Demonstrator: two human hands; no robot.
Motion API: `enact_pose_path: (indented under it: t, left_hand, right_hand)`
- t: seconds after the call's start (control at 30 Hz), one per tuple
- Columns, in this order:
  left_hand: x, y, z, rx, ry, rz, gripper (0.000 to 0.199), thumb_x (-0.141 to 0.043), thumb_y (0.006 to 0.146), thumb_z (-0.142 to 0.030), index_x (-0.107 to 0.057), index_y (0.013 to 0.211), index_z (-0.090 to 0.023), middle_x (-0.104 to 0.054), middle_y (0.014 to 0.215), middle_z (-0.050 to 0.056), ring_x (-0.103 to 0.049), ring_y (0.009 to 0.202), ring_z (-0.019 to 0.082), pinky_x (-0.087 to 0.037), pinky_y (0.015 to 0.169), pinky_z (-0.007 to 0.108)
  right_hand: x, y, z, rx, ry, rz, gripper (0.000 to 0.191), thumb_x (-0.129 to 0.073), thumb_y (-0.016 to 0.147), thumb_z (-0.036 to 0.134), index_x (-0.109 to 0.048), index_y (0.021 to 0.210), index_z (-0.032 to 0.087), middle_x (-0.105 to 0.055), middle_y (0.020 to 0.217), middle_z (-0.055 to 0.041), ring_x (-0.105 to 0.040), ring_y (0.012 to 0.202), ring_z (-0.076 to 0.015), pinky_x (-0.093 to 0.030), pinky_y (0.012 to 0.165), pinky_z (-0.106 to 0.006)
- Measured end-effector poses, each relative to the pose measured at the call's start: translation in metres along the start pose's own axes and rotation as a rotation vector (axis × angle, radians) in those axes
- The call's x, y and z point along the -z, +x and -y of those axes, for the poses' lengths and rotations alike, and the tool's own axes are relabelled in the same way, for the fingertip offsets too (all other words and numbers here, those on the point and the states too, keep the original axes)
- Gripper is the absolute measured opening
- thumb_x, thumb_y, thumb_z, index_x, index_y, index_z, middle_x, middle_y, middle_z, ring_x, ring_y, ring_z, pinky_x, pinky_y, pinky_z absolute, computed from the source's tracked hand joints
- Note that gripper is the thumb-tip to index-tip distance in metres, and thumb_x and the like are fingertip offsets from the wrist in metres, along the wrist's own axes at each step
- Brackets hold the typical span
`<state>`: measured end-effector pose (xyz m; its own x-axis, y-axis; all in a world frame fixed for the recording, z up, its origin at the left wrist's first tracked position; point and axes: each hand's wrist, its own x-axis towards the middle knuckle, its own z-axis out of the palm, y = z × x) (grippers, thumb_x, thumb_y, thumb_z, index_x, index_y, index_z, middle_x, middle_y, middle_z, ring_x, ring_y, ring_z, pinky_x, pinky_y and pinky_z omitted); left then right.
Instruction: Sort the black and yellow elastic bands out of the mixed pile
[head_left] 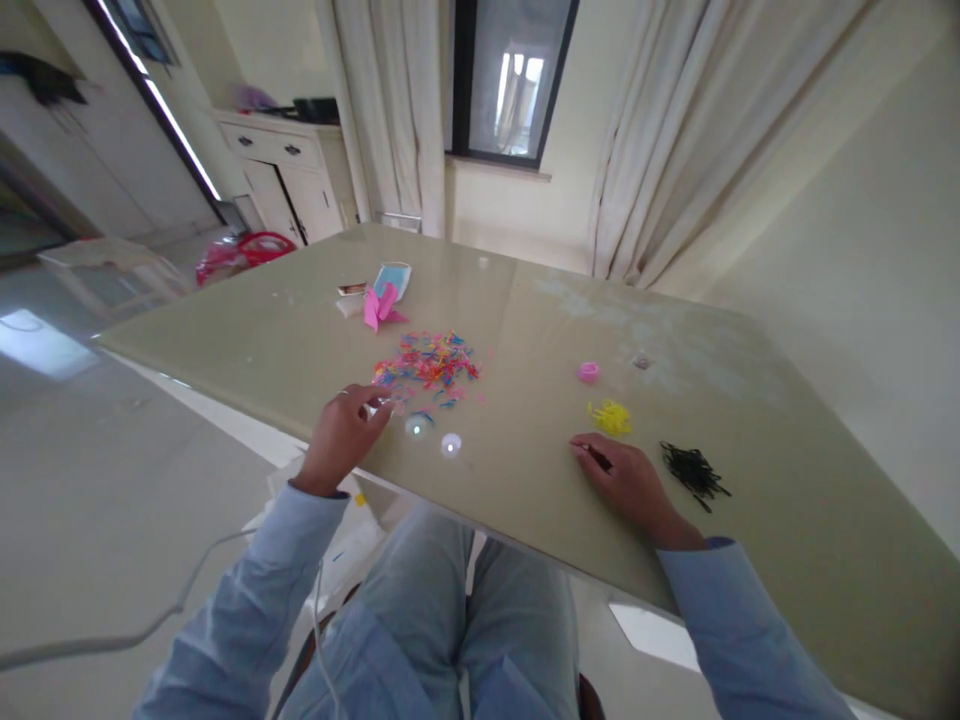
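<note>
On the table, a scattered pile of small multicoloured bands (431,360) lies just beyond my left hand (346,428). The thumb and forefinger of that hand curve toward each other at the pile's near edge; anything between them is too small to make out. My right hand (622,480) rests on the table with its fingertips pinched together, and what they hold, if anything, cannot be seen. Beyond it sits a small yellow heap (610,417), with a pink round object (589,372) farther back. To its right lies a bunch of black strips (693,472).
A blue mask (392,280), pink folded paper (382,306) and a small packet (352,289) lie at the back left of the table (517,330). The table's near edge runs above my lap. A white cable (180,600) hangs at the left.
</note>
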<state>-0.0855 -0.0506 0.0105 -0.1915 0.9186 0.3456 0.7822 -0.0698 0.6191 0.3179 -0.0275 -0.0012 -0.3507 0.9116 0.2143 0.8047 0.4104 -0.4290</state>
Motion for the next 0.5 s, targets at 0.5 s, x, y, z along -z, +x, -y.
enact_pose_path:
  t: [0.5]
  left_hand:
    - [-0.009,0.008,0.016,0.001,0.273,0.127,0.029,-0.052,0.091,-0.033,-0.077,0.100,-0.021,-0.067,0.098,0.010,-0.064,0.091,0.023,-0.050,0.083,0.033]
  right_hand:
    - [-0.003,0.000,-0.007,0.012,-0.021,-0.051,0.031,-0.048,0.089,0.042,-0.074,0.093,0.024,-0.078,0.091,-0.0062,-0.073,0.076,-0.0234,-0.058,0.070,-0.035]
